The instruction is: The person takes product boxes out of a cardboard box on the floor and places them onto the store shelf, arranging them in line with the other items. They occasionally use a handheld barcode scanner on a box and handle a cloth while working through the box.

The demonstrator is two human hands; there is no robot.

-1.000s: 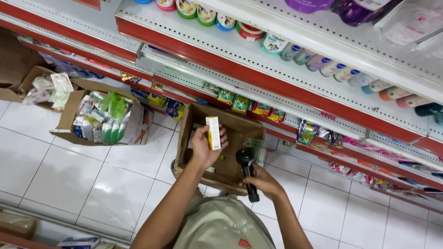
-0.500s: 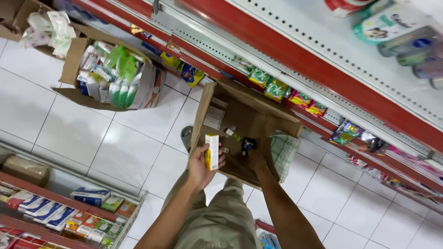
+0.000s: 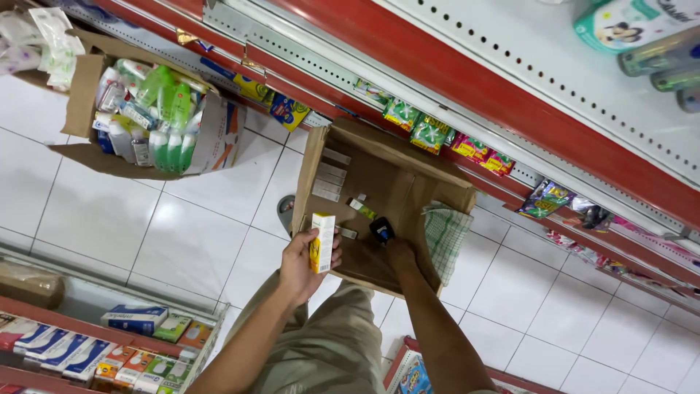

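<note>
My left hand [image 3: 300, 265] holds a small white and yellow carton [image 3: 322, 241] upright over the near edge of an open brown cardboard box [image 3: 386, 186] on the floor. My right hand [image 3: 400, 255] reaches down inside that box and grips a black handheld scanner [image 3: 381, 230]. Inside the box lie several small flat packets [image 3: 329, 175] along the left wall and a small green item [image 3: 362, 209] near the middle. A green checked cloth [image 3: 444, 236] hangs over the box's right edge.
A second cardboard box [image 3: 149, 109] full of green and white bottles stands at the left on the white tiled floor. Red and white shelves [image 3: 467, 66] with hanging snack packets run across the top. A low shelf of boxed goods [image 3: 95, 350] is at bottom left.
The view has tilted further down and closer to the box. My right hand with the scanner has lowered deeper into the box. My left hand still holds the carton.
</note>
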